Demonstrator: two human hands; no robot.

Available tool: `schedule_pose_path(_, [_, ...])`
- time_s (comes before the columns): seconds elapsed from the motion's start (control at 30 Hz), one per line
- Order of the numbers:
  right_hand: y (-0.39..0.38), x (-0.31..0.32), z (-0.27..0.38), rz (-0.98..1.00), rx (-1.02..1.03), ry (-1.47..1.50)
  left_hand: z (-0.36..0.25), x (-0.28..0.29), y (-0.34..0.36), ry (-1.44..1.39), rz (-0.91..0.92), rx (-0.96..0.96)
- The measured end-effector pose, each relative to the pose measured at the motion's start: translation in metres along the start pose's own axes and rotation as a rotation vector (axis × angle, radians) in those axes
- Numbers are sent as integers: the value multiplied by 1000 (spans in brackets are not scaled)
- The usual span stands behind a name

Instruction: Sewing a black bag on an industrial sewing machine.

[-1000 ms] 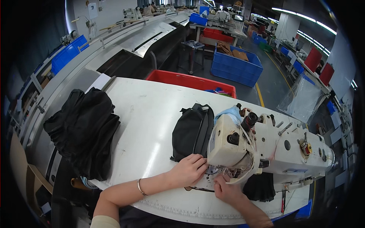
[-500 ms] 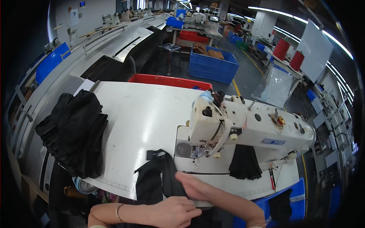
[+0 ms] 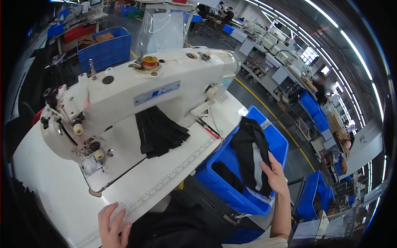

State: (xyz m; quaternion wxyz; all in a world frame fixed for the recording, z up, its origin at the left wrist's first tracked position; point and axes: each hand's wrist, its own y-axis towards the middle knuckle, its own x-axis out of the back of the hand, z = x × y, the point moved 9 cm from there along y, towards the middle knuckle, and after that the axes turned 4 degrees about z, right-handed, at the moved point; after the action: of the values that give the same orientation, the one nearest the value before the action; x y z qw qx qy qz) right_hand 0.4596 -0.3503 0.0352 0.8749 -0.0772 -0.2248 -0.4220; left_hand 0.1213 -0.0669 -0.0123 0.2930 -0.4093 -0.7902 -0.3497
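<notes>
My right hand [image 3: 274, 177] is closed on the edge of a black fabric piece [image 3: 248, 144] with a light grey strip on it. The cloth hangs over a blue plastic bin [image 3: 202, 173] to the right of the sewing table. Another dark piece [image 3: 228, 175] lies inside that bin. At the table's front edge, my left hand [image 3: 113, 227] holds nothing, its fingers spread. In front of me stands a white industrial sewing machine [image 3: 124, 95]. A fanned stack of black fabric strips [image 3: 159, 132] rests under its arm.
Small red-handled snips [image 3: 209, 129] lie near the table's right end. A printed ruler [image 3: 173, 169] runs along the front edge. Beyond the machine are a large blue crate [image 3: 105, 49] and a clear plastic bag [image 3: 163, 31]. Another blue bin [image 3: 312, 198] stands farther right.
The view has swung right. My right hand has moved from the cloth at the table's front to the blue bin and grips a black piece there. My left hand is now apart from any cloth.
</notes>
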Motion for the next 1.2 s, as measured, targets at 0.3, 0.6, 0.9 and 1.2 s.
schedule_pose_path(0.3, [-10, -81, -266, 407, 170, -1191, 24, -30, 21, 41, 151, 25])
schedule_pose_path(0.6, [4, -111, -331, 516, 138, -1297, 26, -26, 23, 129, 129, 20])
schedule_pose_path(0.9, [-4, -212, 90, 514, 1366, -817, 22, 72, -20, 94, -314, 0])
schedule_pose_path(1.2, [-133, -507, 289, 880, 1347, 293, 22, 294, -200, 799, -1092, 409])
